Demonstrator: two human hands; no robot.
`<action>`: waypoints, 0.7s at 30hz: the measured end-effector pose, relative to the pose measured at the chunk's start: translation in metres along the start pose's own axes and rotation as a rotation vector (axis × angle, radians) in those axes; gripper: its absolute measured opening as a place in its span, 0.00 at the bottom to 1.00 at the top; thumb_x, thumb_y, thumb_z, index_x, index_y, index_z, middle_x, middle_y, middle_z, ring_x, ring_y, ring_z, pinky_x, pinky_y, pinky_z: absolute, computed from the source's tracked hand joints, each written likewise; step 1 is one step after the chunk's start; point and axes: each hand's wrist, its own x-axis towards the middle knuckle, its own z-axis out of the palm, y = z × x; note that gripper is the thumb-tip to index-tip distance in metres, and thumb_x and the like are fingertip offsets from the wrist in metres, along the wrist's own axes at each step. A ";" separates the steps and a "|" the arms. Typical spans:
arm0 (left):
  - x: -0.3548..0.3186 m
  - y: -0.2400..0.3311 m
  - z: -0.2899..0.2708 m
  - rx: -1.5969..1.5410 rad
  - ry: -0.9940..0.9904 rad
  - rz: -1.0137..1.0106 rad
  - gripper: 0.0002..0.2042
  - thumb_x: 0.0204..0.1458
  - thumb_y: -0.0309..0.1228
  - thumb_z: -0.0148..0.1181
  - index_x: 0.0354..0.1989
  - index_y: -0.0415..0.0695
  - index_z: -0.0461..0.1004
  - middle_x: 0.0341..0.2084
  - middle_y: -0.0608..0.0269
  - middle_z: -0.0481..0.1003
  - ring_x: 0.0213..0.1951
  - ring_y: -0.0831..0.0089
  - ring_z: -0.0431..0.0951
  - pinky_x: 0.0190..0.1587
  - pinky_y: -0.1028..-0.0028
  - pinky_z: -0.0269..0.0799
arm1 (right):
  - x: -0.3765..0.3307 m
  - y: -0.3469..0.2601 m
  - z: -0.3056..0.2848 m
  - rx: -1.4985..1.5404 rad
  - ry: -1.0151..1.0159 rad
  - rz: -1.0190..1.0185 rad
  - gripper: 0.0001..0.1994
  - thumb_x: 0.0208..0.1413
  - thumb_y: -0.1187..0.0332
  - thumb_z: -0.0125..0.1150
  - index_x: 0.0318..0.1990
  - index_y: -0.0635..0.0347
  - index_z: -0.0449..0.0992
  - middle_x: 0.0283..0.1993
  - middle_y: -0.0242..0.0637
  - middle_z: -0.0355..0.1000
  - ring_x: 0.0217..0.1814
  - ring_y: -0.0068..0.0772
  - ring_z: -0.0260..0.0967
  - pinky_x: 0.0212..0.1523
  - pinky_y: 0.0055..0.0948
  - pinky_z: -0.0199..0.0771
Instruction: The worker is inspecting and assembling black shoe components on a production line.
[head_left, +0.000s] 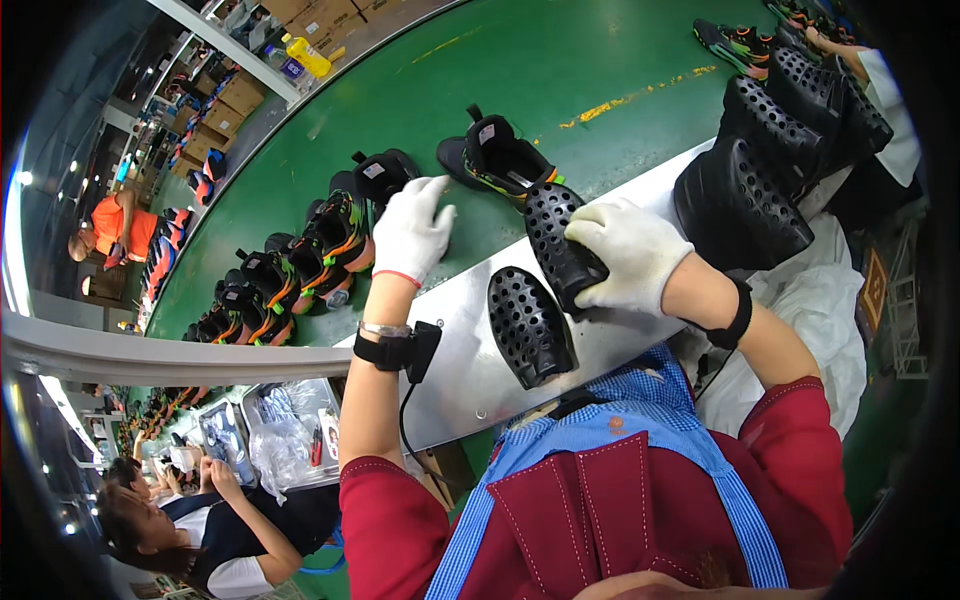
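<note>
My right hand (632, 258), in a white glove, grips a black perforated shoe last (556, 235) over the metal ledge. A second black perforated shoe last (527, 325) lies on that ledge, nearer my apron. My left hand (411, 225), also gloved, is at the edge of the green surface with fingers stretched out and thumb apart. Just behind its fingertips is a black shoe (383, 178); I cannot tell whether they touch. Another black shoe (497, 157) with orange and green trim stands beyond the held last, its opening facing up.
Several black shoes (262, 275) line the green surface (440, 85) at the left. More perforated lasts (745, 200) crowd the right end of the metal ledge (440, 385). A white rail (180, 350) crosses at the left. Other people work at left and far right.
</note>
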 end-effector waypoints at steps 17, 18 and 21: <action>0.065 0.034 0.051 -0.123 -0.261 0.091 0.14 0.50 0.37 0.60 0.43 0.43 0.77 0.41 0.52 0.73 0.45 0.52 0.75 0.47 0.62 0.72 | -0.026 0.011 -0.047 0.326 0.106 0.017 0.30 0.30 0.61 0.75 0.43 0.63 0.70 0.45 0.46 0.69 0.50 0.46 0.68 0.52 0.35 0.70; 0.064 0.022 0.053 -0.089 -0.184 0.114 0.14 0.50 0.38 0.60 0.42 0.46 0.77 0.41 0.54 0.74 0.45 0.53 0.76 0.46 0.62 0.72 | -0.022 0.015 -0.044 0.279 0.241 -0.041 0.30 0.30 0.63 0.76 0.43 0.64 0.69 0.45 0.46 0.69 0.50 0.47 0.68 0.52 0.36 0.70; 0.061 0.009 0.027 -0.209 0.002 0.140 0.21 0.46 0.36 0.63 0.51 0.44 0.75 0.46 0.53 0.74 0.48 0.59 0.77 0.51 0.65 0.72 | -0.006 0.010 -0.055 0.192 0.436 -0.088 0.30 0.29 0.65 0.76 0.43 0.63 0.68 0.45 0.46 0.68 0.49 0.49 0.67 0.52 0.37 0.70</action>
